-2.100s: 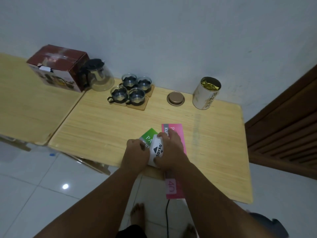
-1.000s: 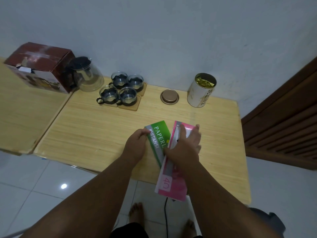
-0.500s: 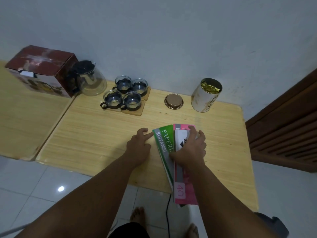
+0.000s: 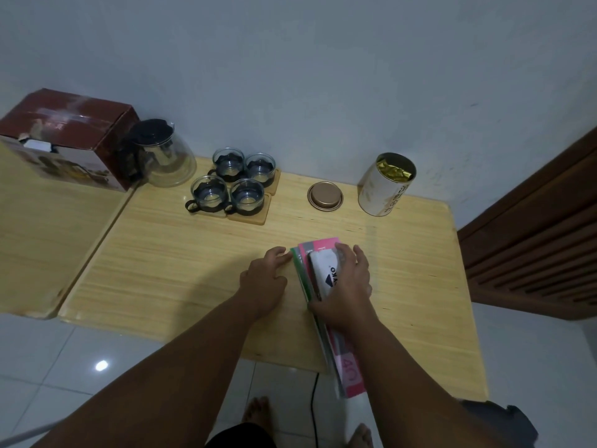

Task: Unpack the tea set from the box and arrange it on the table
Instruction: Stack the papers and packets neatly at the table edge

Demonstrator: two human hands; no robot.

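The dark red tea-set box [image 4: 69, 134] stands at the far left against the wall. Beside it sits a glass teapot [image 4: 163, 156] with a black lid. Several glass cups [image 4: 234, 185] in black holders rest on wooden coasters [image 4: 250, 217] at the table's back. My right hand [image 4: 344, 287] presses a white packet [image 4: 324, 274] onto a pink booklet [image 4: 347, 371] that lies over a green booklet [image 4: 302, 276]. My left hand [image 4: 265, 279] lies on the table, fingertips touching the green booklet's left edge.
A white tea tin [image 4: 386, 185] stands open at the back right, gold foil showing, with its copper lid [image 4: 324, 195] lying beside it. The booklets overhang the wooden table's [image 4: 181, 270] front edge. A second table [image 4: 42, 240] adjoins on the left. A brown wooden door [image 4: 536, 234] is at right.
The green booklet has slid under the pink one until only its left edge shows. My right hand keeps the white packet on top; the stack now lies nearly straight.
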